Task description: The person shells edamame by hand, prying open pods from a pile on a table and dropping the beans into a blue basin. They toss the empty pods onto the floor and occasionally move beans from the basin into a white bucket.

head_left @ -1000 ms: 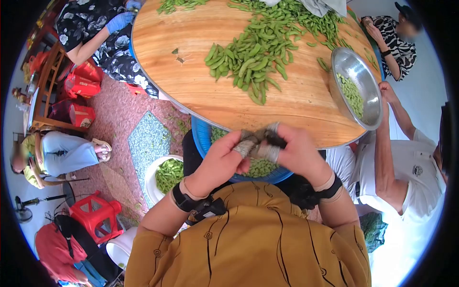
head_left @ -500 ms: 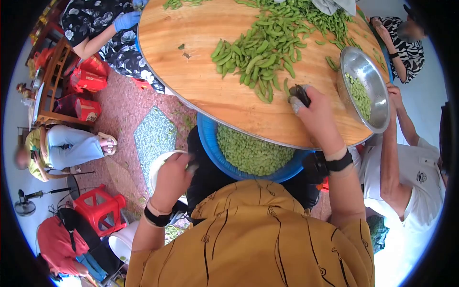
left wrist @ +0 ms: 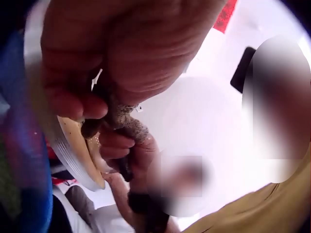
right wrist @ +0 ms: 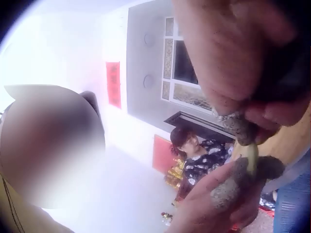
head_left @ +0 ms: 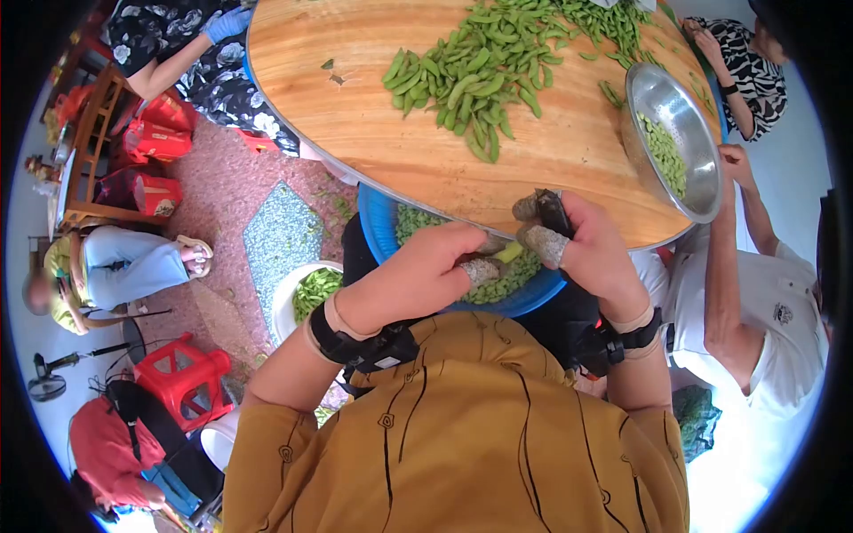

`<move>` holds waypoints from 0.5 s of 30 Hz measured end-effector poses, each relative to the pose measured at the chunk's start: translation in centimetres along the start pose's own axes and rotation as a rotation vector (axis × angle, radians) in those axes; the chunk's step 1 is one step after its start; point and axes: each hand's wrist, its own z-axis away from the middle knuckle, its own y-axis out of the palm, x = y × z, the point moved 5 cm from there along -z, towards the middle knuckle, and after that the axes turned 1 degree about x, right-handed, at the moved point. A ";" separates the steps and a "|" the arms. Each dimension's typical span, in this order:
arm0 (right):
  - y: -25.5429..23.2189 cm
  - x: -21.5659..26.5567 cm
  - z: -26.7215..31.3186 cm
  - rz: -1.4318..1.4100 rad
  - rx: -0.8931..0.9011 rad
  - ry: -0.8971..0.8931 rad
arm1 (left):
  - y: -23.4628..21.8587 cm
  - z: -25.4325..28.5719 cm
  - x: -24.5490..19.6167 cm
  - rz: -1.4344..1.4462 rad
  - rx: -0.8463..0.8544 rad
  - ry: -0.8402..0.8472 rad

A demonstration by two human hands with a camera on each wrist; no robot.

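Note:
Over the blue basin [head_left: 378, 222] of shelled beans, my left hand [head_left: 413, 271] pinches a green pod [head_left: 509, 253] between wrapped fingertips. Facing it, my right hand [head_left: 597, 244] curls round a dark object [head_left: 554, 213], its grey-wrapped thumb close to the pod. In the right wrist view the pod [right wrist: 252, 158] spans the narrow space between my right hand [right wrist: 243, 63] above and left hand [right wrist: 218, 196] below. The left wrist view has my left hand [left wrist: 141, 48] large and my right hand [left wrist: 145, 153] beyond, fingertips close together; the pod cannot be made out there.
Green pods [head_left: 475, 80] lie heaped on the round wooden table [head_left: 355, 133]. A steel bowl [head_left: 702, 182] holding beans stands at its right edge. A white bucket [head_left: 286, 306] with pods is left of the basin. Other people sit around, one in a white shirt [head_left: 764, 324] at right.
My left hand has come from above the white bucket to the basin and now holds a pod. My right hand has drawn back from the pods toward it, still gripping the dark object.

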 end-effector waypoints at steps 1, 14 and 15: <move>0.5 -0.5 -0.2 -0.007 0.005 -0.001 | 0.2 0.3 0.0 -0.003 0.000 -0.008; 3.9 -1.7 1.0 -0.102 0.114 -0.002 | -0.2 0.9 2.3 -0.101 -0.265 -0.039; 3.9 -2.0 0.9 -0.127 0.121 0.025 | -0.5 1.0 1.6 -0.255 -0.254 -0.031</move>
